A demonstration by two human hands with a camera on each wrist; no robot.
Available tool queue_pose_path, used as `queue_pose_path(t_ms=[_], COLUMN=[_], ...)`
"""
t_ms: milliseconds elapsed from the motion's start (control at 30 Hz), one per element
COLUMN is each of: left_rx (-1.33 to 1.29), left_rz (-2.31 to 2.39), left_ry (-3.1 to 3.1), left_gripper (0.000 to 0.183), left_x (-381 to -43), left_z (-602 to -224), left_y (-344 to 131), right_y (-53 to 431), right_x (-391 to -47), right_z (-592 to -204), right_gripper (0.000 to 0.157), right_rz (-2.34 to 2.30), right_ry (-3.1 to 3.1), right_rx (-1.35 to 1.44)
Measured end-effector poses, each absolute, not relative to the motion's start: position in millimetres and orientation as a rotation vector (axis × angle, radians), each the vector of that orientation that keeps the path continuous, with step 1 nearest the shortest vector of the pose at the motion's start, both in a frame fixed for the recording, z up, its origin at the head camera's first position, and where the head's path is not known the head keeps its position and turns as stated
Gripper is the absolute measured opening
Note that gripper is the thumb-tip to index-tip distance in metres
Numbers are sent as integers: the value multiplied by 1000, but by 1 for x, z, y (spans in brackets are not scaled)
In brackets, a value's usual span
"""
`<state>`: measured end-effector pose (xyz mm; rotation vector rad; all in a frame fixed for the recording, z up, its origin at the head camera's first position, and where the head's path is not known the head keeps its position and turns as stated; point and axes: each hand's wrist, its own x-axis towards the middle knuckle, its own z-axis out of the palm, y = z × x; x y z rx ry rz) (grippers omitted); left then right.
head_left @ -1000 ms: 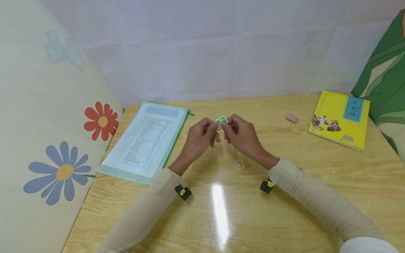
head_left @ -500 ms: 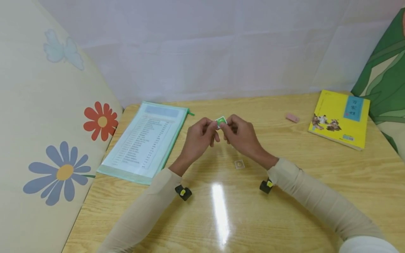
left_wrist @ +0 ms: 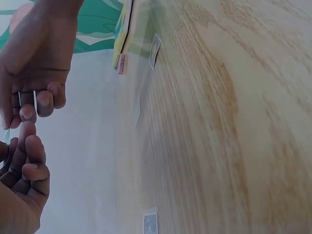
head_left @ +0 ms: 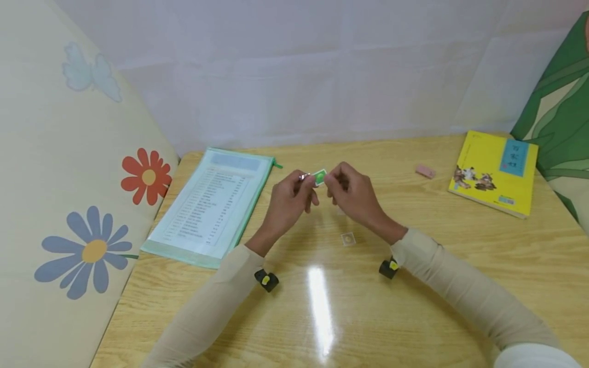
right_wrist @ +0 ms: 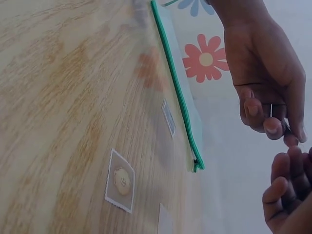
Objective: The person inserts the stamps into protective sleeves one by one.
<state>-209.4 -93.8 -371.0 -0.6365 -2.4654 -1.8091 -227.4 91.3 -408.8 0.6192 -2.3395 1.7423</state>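
Note:
A small green stamp [head_left: 319, 177] with a white border is held up over the table. My left hand [head_left: 290, 199] pinches its left side between thumb and forefinger, with a silvery glint [head_left: 303, 177] beside the thumb. Opposite, my right hand [head_left: 356, 197] pinches the right corner. Both wrist views hide most of the stamp behind fingers; a thin greenish edge [left_wrist: 8, 136] shows in the left one. Below the hands lies another stamp [head_left: 348, 239], whose serrated edge and round yellowish picture [right_wrist: 121, 181] show in the right wrist view.
A green-edged zip folder [head_left: 207, 204] with a printed sheet lies on the left of the wooden table [head_left: 391, 317]. Toward the right are a pink eraser [head_left: 425, 171] and a yellow book [head_left: 494, 174]. A pale flat piece [left_wrist: 137, 111] rests among the stamps on the table.
My right hand has shifted slightly up and its thumb uncovers more of the green stamp. A silvery glint now shows by my left thumb, and a faint pale piece beneath my right hand.

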Motion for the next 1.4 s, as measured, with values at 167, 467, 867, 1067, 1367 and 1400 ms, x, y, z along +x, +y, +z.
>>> queue_pose_path(t_ms=[167, 467, 867, 1067, 1367, 1400], left_rx=[-652, -639, -597, -586, -611, -617], left_rz=[-1802, -1813, -1787, -1791, -1735, -1709], left_ry=[-2464, -2438, -2492, -2475, -2492, -2507], left_gripper=[22, 20, 22, 31, 35, 33], left_x=[-209, -210, -214, -227, -227, -226], left_z=[-373, -375, -384, -402, -408, -408], left_y=[-94, -95, -93, -96, -98, -99], right_y=[90, 91, 88, 89, 90, 91], right_x=[-226, -226, -224, -225, -228, -229], right_z=[-410, -411, -413, -412, -411, -410], right_gripper=[22, 21, 22, 20, 23, 23], right_rz=[1721, 1738, 1639, 1605, 1604, 1617], right_ry=[-2351, -2324, -2333, -2333, -2491, -2504], right_rx=[675, 620, 638, 663, 582, 575])
